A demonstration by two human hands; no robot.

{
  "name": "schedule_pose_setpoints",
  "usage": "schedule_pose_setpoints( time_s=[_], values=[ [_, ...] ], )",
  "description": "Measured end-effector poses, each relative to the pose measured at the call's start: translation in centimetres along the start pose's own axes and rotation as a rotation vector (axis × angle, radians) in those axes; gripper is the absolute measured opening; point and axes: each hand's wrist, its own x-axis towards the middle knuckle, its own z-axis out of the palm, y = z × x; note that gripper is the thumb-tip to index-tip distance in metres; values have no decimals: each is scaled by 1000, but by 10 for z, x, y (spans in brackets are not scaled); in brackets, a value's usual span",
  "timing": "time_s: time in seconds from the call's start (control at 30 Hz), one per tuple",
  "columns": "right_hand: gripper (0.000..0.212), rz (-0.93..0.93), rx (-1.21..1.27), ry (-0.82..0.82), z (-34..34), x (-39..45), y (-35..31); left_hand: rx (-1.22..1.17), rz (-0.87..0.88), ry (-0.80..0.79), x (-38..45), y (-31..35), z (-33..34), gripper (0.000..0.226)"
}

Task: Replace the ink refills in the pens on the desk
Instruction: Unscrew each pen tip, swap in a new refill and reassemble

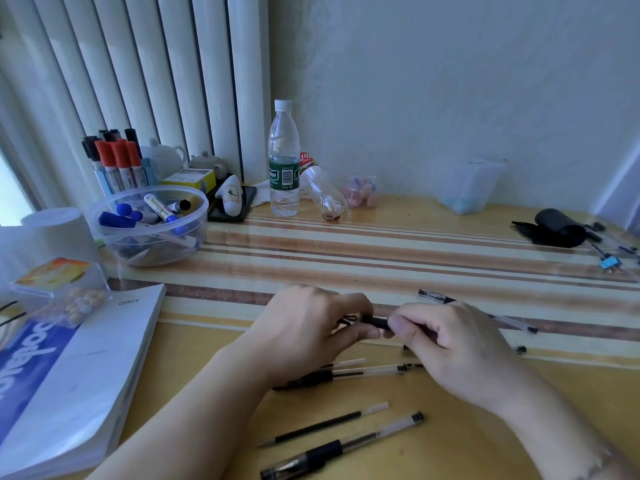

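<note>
The glossy striped worktop (398,258) bears everything. Left of the hands lies a thick white-and-blue book (83,375); beyond it, a round clear plastic bowl (149,223) holds blue-capped markers. An upright clear bottle (284,161) stands behind. Left hand (304,327) and right hand (450,344) each close their grip on one black pen (375,322). Nearer lie one capped pen (339,448) and one thin refill (322,426).

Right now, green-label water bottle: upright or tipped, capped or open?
Upright and capped: the water bottle stands on the desk with its white cap on.
</note>
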Motion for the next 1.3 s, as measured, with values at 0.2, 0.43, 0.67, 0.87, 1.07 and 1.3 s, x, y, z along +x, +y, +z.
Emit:
schedule_pose_setpoints(
  time_s=[0.2,0.43,0.67,0.87,1.07,1.3],
  values=[
    [38,28,16,57,-2,-1,3,-202,-60,27,-1,-1,-1,30],
    [20,-116,-41,403,6,3,-7,-328,-184,71,0,0,-2,47],
    [34,-89,-103,355,6,5,-7,-384,-247,117,2,4,-2,58],
    [27,-100,-79,371,7,6,-13,-503,-310,136,3,5,-5,60],
    [26,-195,-118,457,5,6,-4,-692,-371,116,4,2,-8,60],
    [33,76,-217,348,-19,4,14,-754,-490,243,5,-12,-23,42]
  ],
)
